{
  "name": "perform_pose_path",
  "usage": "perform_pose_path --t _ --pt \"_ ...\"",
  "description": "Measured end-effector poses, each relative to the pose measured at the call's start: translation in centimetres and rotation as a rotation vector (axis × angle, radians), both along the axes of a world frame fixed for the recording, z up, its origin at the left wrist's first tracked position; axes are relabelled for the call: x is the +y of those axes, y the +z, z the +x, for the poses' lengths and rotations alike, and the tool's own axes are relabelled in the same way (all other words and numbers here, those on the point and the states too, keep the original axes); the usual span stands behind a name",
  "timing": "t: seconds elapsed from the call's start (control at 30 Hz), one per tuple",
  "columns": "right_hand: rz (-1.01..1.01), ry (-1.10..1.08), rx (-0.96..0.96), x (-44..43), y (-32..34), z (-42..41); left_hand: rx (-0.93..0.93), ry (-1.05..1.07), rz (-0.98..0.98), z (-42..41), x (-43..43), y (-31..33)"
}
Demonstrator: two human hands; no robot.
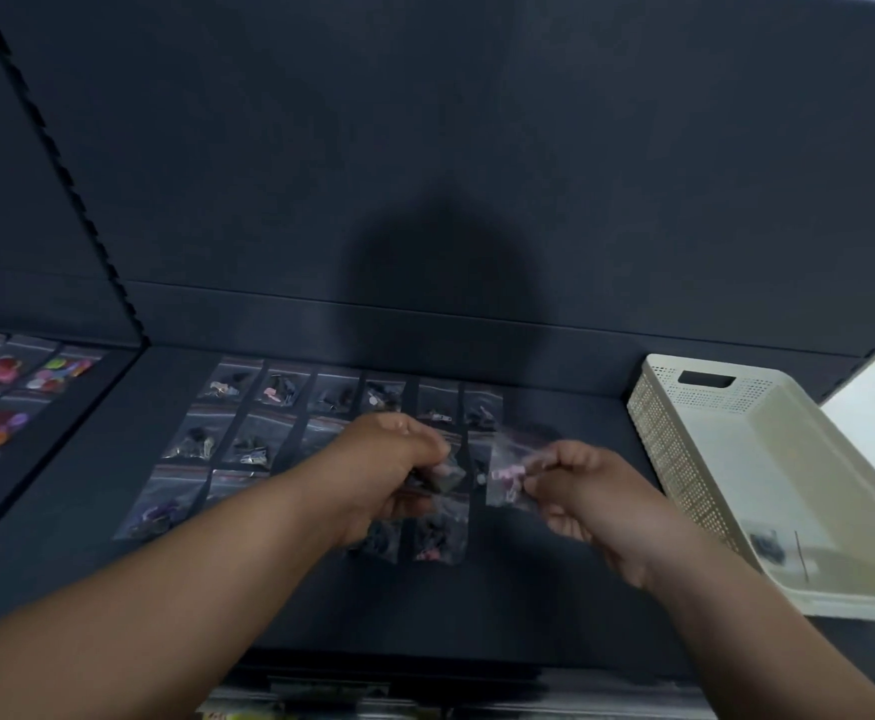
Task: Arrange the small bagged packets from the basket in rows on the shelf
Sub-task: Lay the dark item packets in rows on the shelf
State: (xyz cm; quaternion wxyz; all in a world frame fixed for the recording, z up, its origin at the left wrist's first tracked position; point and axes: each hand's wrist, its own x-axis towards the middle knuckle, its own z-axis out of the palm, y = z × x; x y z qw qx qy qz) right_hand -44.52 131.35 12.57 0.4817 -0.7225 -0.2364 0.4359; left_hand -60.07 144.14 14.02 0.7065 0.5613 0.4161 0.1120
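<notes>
We find the pkt w/ pink contents [509,476] held clear above the shelf [555,589], pinched at its right edge by the right hand [581,491], fingers curled onto the film. Just beside it, the left hand [388,459] is closed round a dark-contents pkt [446,478]. It may be a small bunch, but blur prevents a count. Both hang approx. over the right end of the laid pkts [279,428], which lie flat in three rows. The back row runs six across, while the middle and front rows are partly hidden by the hands. The cream perforated basket [711,459] stands on the shelf at right, near the rows but apart from them. A few dark items lie inside at its near end, too small to identify. The adjoining bay at left carries bright-coloured pkts [9,387]. Assessment: the placing step is in hand and the task is well along but incomplete. The next move, in our judgement, calls for lowering the pink pkt flat into the next free slot, w/ edges squared to its neighbours and no overlap, then easing the pinch so the light film does not skid.
</notes>
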Motion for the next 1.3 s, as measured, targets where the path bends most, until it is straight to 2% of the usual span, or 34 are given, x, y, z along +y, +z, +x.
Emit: perform_pose_path --t 0.13,0.17,0.3,0.37,0.47,0.53,0.7,0.9,0.97,1.1,1.2,1.3 --pt "-0.166 0.076 -0.111 -0.9 -1.7 -0.2 0.085 -0.057 0.163 -0.1 -0.2 -0.7" --pt "-0.184 0.107 -0.19 -1.0 -2.1 -0.1 0.113 -0.091 0.217 0.0 -0.4 -0.9" --pt "-0.295 0.228 -0.873 -1.9 -3.2 0.9 0.247 -0.255 0.52 0.1 -0.8 -1.7" --pt "-0.162 0.25 -1.034 -2.4 -3.4 1.2 0.327 -0.315 0.678 0.1 -1.1 -1.9" --pt "0.004 0.428 -1.087 -2.6 -4.0 0.8 0.41 -0.386 0.809 -0.1 -1.4 -2.4" --pt "0.032 0.5 -1.085 -2.5 -4.8 0.4 0.444 -0.415 0.835 -0.1 -1.5 -2.7" --pt "0.099 0.508 -1.062 -2.1 -5.5 -0.1 0.454 -0.419 0.824 -0.1 -1.5 -2.6" --pt "0.13 0.563 -1.053 -1.8 -5.4 -0.5 0.377 -0.346 0.746 -0.2 -1.3 -2.2" --pt "0.136 0.58 -1.062 -1.8 -5.3 -0.6 0.32 -0.286 0.639 -0.2 -1.2 -2.1" --pt "0.159 0.509 -0.997 -1.1 -4.3 -0.5 0.126 -0.098 0.204 -0.3 -1.1 -1.2" --pt "0.186 0.302 -0.775 0.5 -2.1 -0.9 0.011 -0.025 0.02 -0.5 -0.7 -0.2" --pt "0.22 0.278 -0.415 2.2 0.8 -2.3 -0.034 -0.028 0.048 -1.0 -0.2 0.5"
